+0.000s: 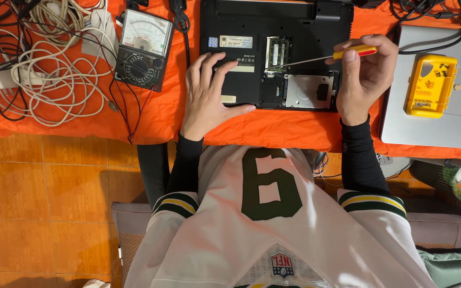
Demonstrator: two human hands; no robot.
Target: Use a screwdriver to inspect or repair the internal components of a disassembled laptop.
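On the orange-covered tabletop (273, 130) you have the black laptop (241, 32) lying bottom-up with its service cover already off, so the memory module (277, 53) and the silver drive bay (309, 90) sit exposed, and as far as I can judge the module is not yet lifted out and the rest is unopened. Your left hand (209, 93) lies flat with fingers spread on the laptop's underside, bracing it. Your right hand (366, 74) pinches the yellow-and-red handle of the screwdriver (326, 56), whose long axis runs nearly level across the bay, its tip pointing left at the module.
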